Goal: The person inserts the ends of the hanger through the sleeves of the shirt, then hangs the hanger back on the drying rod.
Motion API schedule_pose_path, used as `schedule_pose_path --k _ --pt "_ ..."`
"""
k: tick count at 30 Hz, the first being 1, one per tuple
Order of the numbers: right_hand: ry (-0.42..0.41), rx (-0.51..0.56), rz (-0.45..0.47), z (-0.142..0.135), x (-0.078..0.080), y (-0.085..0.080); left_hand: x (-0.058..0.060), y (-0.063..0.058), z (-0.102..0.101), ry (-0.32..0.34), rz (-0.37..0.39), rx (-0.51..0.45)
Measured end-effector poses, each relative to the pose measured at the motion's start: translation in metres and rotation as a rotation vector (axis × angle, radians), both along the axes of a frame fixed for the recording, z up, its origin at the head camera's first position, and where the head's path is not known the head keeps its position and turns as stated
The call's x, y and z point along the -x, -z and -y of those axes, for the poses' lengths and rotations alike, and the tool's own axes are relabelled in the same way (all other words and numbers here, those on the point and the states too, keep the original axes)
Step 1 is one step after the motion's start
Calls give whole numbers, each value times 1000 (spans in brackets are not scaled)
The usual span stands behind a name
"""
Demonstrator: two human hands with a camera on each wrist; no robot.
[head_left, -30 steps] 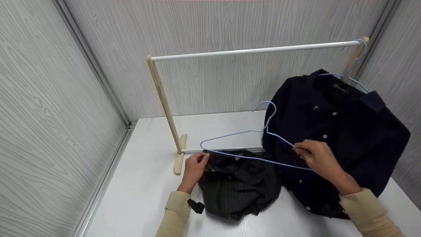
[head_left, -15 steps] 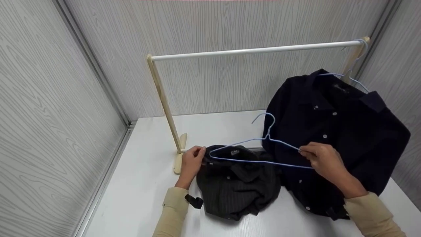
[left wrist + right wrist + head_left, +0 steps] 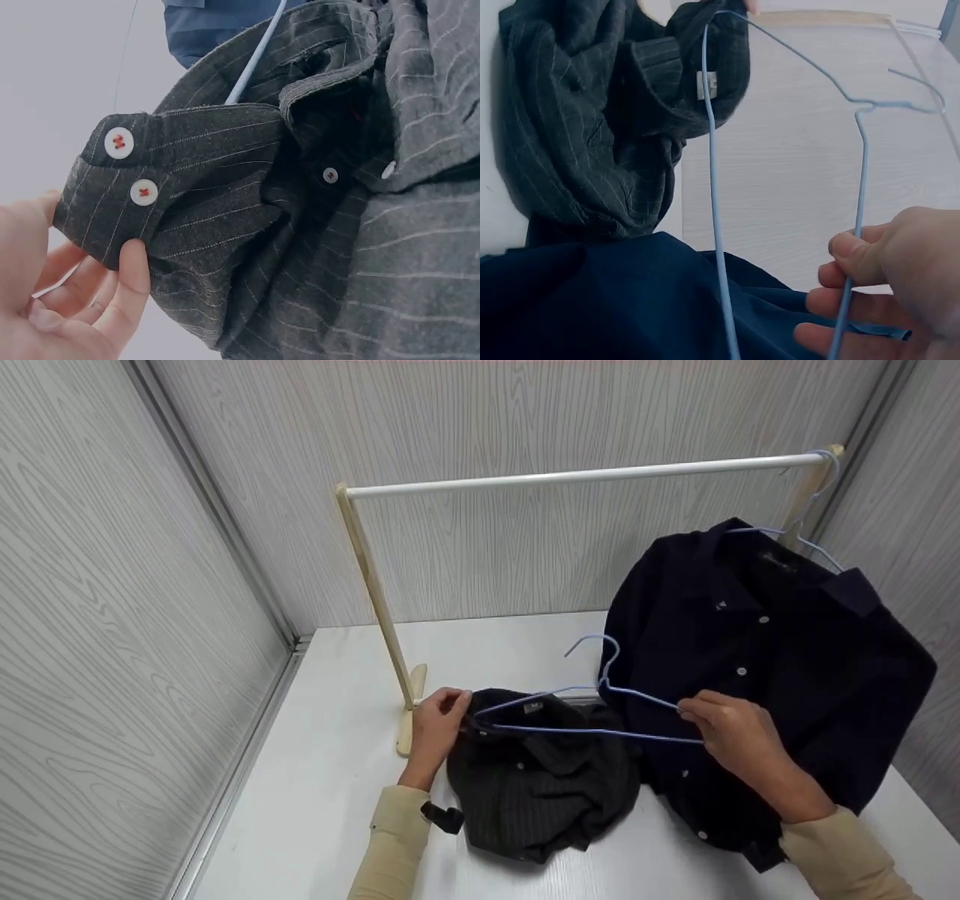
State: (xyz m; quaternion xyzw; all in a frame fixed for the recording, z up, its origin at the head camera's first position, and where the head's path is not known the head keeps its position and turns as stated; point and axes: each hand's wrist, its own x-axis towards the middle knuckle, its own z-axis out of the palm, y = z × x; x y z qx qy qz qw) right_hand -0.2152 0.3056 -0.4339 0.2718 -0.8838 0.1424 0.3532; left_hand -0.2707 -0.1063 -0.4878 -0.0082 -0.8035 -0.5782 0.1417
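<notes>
Dropping lower since a second ago, the blue wire hanger [image 3: 600, 731] is now reaching with its left end into the neck opening of the dark pinstriped shirt [image 3: 544, 795], while the left hand [image 3: 436, 724] is sitting slightly higher. Across the upper half of the frame, the wooden garment rack [image 3: 570, 478] is standing with its white rail on the white table [image 3: 337, 765]. At right, a navy button-up shirt [image 3: 787, 682] is hanging from the rail on a second blue hanger [image 3: 820, 552]. At lower centre, the pinstriped shirt is lying bunched on the table. The first hanger is slanting across the centre, its hook pointing up. Right of centre, the right hand [image 3: 735, 735] is pinching the hanger's right arm between thumb and fingers. Left of centre, the left hand is pinching the shirt's collar edge, just beside two white buttons [image 3: 144, 193]. A small pale label [image 3: 533, 708] is showing inside the neck, near mid-frame.
</notes>
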Motion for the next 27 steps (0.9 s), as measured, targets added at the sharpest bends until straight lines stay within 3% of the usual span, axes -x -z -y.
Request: schedule_pose_path --k 4,9,16,20,23,27 --pt "-41 -42 -105 3 1 3 -2 -5 -2 19 -24 9" --pt "-69 -16 -56 13 3 14 -7 -13 -12 126 -29 -11" --pt "-67 51 -6 30 7 27 -16 -32 -33 284 -118 46" --pt "-111 79 -7 36 9 33 -17 -40 -39 355 -275 228" --pt "-120 105 -19 36 9 36 -14 -38 -36 324 -388 418" --pt "-123 127 -25 36 8 39 -11 -30 -29 313 -416 536"
